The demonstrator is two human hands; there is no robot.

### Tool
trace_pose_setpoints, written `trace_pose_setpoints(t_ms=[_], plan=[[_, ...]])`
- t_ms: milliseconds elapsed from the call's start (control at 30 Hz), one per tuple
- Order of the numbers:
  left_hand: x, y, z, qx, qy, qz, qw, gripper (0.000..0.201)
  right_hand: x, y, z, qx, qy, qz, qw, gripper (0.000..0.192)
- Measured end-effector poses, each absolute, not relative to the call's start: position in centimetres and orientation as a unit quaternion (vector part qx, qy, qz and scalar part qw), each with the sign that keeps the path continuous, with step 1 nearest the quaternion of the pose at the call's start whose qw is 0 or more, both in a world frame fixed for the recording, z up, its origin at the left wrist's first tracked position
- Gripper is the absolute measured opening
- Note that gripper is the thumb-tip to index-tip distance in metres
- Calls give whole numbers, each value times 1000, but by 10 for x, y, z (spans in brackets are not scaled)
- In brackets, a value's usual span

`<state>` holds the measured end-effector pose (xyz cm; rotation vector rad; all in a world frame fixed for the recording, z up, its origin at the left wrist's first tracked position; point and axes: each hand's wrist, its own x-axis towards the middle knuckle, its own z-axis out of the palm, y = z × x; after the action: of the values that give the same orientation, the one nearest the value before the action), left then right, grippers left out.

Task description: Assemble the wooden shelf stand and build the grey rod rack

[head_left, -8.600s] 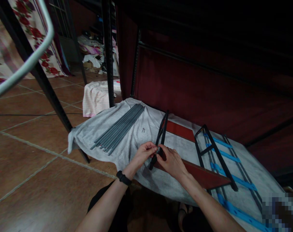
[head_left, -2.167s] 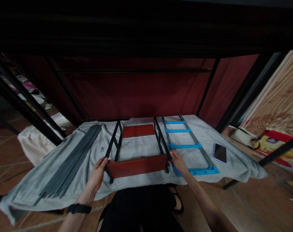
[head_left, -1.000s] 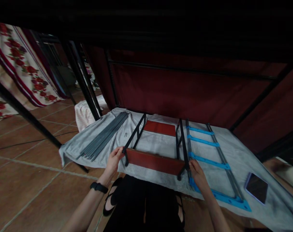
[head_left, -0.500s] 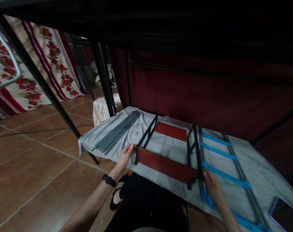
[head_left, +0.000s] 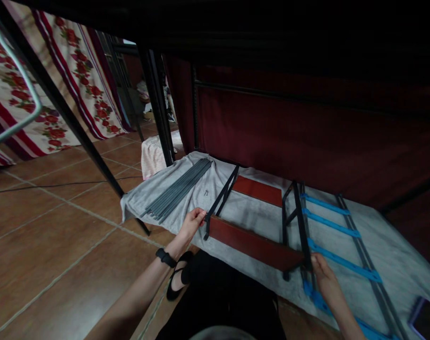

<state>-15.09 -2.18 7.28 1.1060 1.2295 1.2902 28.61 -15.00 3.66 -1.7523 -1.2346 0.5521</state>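
Note:
A small rack frame stands on a grey cloth (head_left: 243,215): two black metal side frames joined by a near red-brown board (head_left: 253,245) and a far red-brown board (head_left: 257,190). My left hand (head_left: 192,223) grips the near end of the left black side frame (head_left: 222,200). The right black side frame (head_left: 298,222) is held at its near end by my right hand (head_left: 323,276). A bundle of grey metal rods (head_left: 177,191) lies left of the rack. Two small screws (head_left: 207,192) rest between the rods and the rack.
A ladder-like piece with blue rungs (head_left: 337,236) lies right of the rack. A phone corner (head_left: 427,318) shows at bottom right. Black bed-frame posts (head_left: 158,104) and dark red fabric (head_left: 307,127) rise behind. A folded striped cloth (head_left: 153,153) sits on the tiled floor (head_left: 52,226).
The view swung left over the last seconds, so the rack now sits right of centre. Earlier both hands worked at one joint of a side frame; now each holds one side of the rack.

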Motion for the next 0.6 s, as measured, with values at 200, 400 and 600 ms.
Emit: trace_pose_setpoints(t_ms=[200,400,600], plan=[[-157,-14,60,490,507,525,476,42,275,-149,44,-704,-468,262,465,51],[-165,-7,56,525,501,520,450,43,266,-149,49,-696,-456,282,478,54],[-171,-4,54,473,497,498,530,51,270,-154,47,-691,-481,269,467,52]])
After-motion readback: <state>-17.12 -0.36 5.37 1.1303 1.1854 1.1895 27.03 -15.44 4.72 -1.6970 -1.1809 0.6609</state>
